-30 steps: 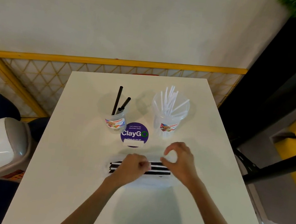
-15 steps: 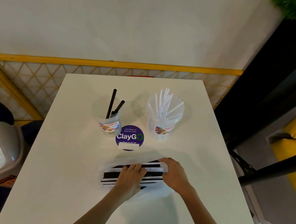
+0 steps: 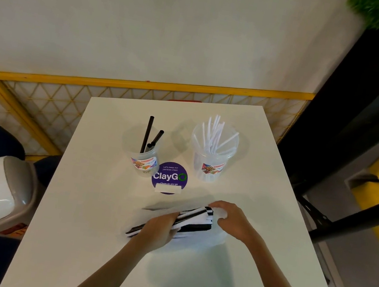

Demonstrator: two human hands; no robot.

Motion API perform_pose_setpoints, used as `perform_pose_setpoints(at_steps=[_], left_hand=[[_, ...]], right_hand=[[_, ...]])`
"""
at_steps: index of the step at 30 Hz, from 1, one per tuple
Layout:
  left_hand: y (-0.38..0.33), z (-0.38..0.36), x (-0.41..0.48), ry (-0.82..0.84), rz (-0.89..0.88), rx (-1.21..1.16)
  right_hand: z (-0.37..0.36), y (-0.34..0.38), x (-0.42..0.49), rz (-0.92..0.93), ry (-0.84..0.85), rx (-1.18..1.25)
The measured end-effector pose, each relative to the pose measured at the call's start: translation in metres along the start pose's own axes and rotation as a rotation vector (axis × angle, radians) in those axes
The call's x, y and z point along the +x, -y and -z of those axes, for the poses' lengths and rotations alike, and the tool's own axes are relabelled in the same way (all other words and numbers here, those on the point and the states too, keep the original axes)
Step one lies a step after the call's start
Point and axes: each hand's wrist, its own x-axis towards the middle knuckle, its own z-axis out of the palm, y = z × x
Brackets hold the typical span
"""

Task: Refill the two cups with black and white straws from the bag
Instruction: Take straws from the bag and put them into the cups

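Two hands work at the clear bag of black and white straws lying on the white surface: the left hand grips the bundle, while the right hand seemingly pinches the bag's end. Beyond stand two cups, one with black straws, one with white.

On the table two cups stand side by side toward the far edge: the left cup holds a few straws, the right cup many. A round sticker lies between and just before them. Nearer, the bag of straws lies crosswise.
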Motion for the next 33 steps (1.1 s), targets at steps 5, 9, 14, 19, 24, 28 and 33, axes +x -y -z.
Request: perform_pose_setpoints(at_steps=[5, 9, 14, 19, 24, 28, 33], left_hand=[[-0.021, 0.027, 0.005, 0.055, 0.136, -0.219], [-0.029, 0.048, 0.006, 0.059, 0.142, -0.477], [-0.047, 0.079, 0.012, -0.078, 0.15, -0.842], [-0.059, 0.096, 0.024, -0.097, 0.267, -1.375], [-0.073, 0.097, 0.024, -0.028, 0.355, -1.711], [-0.071, 0.091, 0.027, -0.003, 0.408, -1.656], [-0.069, 0.085, 0.034, -0.095, 0.342, -1.439]], right_hand=[[0.003, 0.01, -0.007, 0.112, -0.182, 0.138], [0.004, 0.031, -0.018, 0.205, -0.395, 0.538], [-0.015, 0.062, -0.032, 0.215, -0.2, 0.892], [-0.033, 0.082, -0.033, 0.1, 0.169, 0.833], [-0.031, 0.089, -0.04, -0.003, 0.455, 1.089], [-0.03, 0.08, -0.041, -0.073, 0.454, 1.004], [-0.032, 0.071, -0.036, -0.045, 0.306, 0.937]])
